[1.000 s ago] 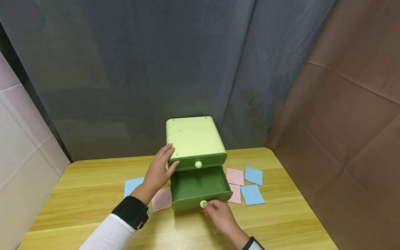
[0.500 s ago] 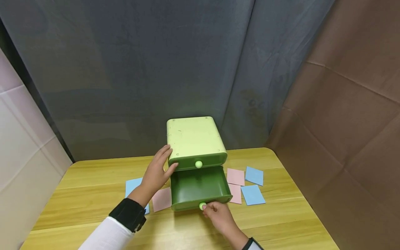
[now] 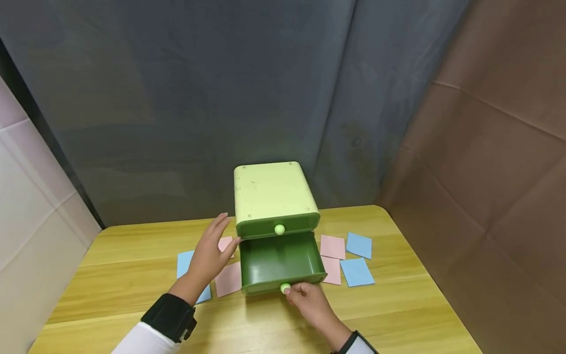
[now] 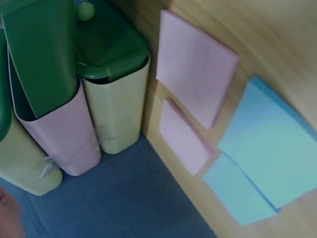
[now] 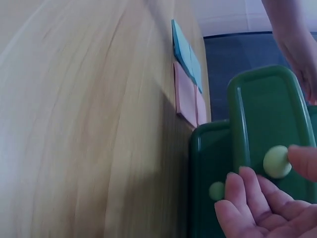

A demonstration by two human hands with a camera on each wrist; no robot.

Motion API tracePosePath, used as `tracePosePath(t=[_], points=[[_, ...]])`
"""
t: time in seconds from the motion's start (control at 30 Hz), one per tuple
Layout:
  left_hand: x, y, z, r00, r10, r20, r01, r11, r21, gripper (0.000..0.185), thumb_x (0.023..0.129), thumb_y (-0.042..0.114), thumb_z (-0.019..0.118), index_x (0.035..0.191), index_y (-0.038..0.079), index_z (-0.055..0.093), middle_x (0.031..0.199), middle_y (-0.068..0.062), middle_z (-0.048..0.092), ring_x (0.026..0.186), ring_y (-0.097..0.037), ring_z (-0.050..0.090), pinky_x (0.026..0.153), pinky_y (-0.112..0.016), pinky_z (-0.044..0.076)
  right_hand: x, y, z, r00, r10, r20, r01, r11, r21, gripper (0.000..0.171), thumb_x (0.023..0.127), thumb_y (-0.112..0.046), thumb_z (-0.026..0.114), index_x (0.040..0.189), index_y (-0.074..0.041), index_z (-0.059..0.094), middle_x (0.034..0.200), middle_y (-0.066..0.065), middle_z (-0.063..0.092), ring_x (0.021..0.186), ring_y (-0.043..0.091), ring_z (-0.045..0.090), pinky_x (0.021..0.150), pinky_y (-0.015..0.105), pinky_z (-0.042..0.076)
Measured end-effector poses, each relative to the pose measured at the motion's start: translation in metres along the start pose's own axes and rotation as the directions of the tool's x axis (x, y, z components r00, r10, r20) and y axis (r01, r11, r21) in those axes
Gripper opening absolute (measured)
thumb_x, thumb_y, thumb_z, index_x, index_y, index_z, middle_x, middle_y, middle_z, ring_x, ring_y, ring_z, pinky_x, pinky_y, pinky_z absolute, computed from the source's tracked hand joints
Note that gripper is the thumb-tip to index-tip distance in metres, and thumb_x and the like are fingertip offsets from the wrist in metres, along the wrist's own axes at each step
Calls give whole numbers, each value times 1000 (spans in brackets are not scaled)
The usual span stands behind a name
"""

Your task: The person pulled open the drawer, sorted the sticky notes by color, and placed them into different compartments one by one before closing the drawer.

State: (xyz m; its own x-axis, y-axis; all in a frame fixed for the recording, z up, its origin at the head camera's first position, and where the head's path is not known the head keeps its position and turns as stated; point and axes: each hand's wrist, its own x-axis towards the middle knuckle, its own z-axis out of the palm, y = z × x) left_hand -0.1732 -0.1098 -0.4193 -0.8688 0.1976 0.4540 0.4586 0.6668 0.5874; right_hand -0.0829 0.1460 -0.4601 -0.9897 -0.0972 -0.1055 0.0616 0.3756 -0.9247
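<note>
A small chest of drawers (image 3: 274, 189) with a pale yellow top stands at the back of the table. One green drawer (image 3: 280, 260) is pulled out below the top one, and nothing shows inside it. With thumb and fingers my right hand (image 3: 309, 304) pinches that drawer's light green knob (image 5: 277, 162). My left hand (image 3: 208, 258) hovers beside the chest's left side, fingers extended and apart from it. In the left wrist view the chest shows yellow and pink tiers, and a bit of a finger (image 4: 9, 218) enters at the lower left.
Pink sticky-note pads (image 3: 229, 279) and blue pads (image 4: 272, 144) lie left of the chest. More pink pads (image 3: 332, 247) and blue pads (image 3: 357, 272) lie on its right. A dark grey curtain (image 3: 199, 108) hangs behind the wooden table (image 3: 110, 280).
My left hand has let go of the chest's upper left edge and moved left and slightly down. The right hand stays on the knob, and the drawer remains pulled out.
</note>
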Motion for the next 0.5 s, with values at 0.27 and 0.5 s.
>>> tracePosePath(t=[0.27,0.5], points=[[-18,-16,-3,998,-60,-13,60,998,10,56,90,16,67,139,-1,46,145,-20,41,132,-41,39,101,-59,40,-7,32,-28,999,25,35,-24,998,-50,32,85,-9,66,107,14,63,94,14,69,83,17,62,69,29,52],[-36,-30,-1,996,-87,-25,87,996,17,50,89,9,67,133,-5,50,141,-24,44,129,-45,41,99,-61,40,-4,51,-56,996,74,-44,-76,996,-54,26,85,-5,64,104,12,63,87,9,67,72,14,55,60,24,47]])
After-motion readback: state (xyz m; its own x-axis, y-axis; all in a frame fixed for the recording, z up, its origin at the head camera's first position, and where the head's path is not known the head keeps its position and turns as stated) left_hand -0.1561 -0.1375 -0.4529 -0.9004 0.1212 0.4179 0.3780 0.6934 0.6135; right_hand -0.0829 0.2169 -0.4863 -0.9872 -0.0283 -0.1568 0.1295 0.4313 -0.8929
